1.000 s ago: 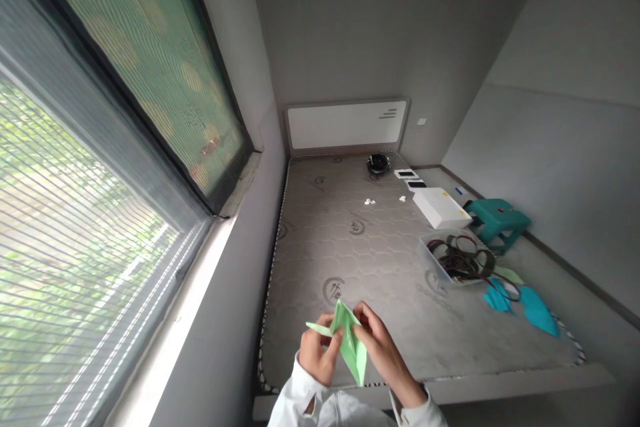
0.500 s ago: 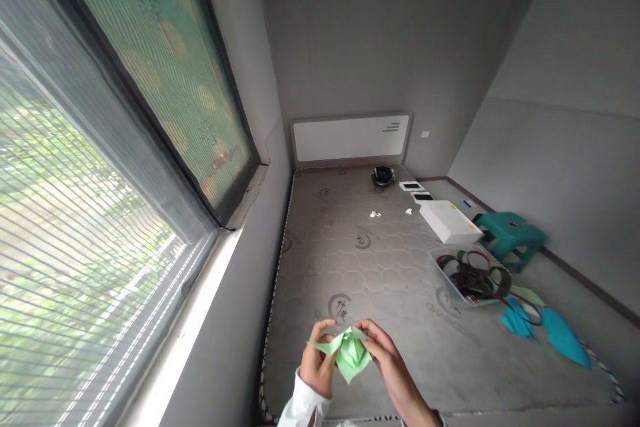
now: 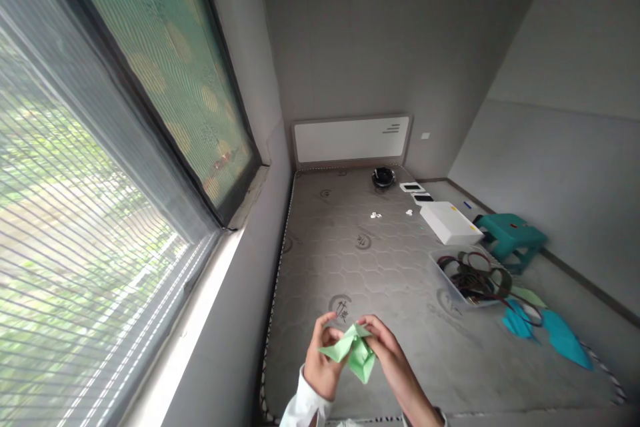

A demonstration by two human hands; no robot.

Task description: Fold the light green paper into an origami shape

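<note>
A folded light-green paper (image 3: 354, 349) is held above the near end of a grey mattress (image 3: 380, 267). My left hand (image 3: 320, 363) pinches its left side, thumb on top. My right hand (image 3: 390, 357) grips its right side with the fingertips. A pointed flap sticks out to the left and another points down. White sleeves show at the bottom edge.
A window (image 3: 90, 200) runs along the left wall. On the mattress lie a clear tray of cables (image 3: 470, 277), a white box (image 3: 450, 222), two phones (image 3: 417, 192), a black round object (image 3: 383, 177) and blue paper pieces (image 3: 550, 333). A teal stool (image 3: 510, 233) stands at the right.
The green paper went from a long upright shape to a compact folded one as both hands worked it. The view tilted upward a little.
</note>
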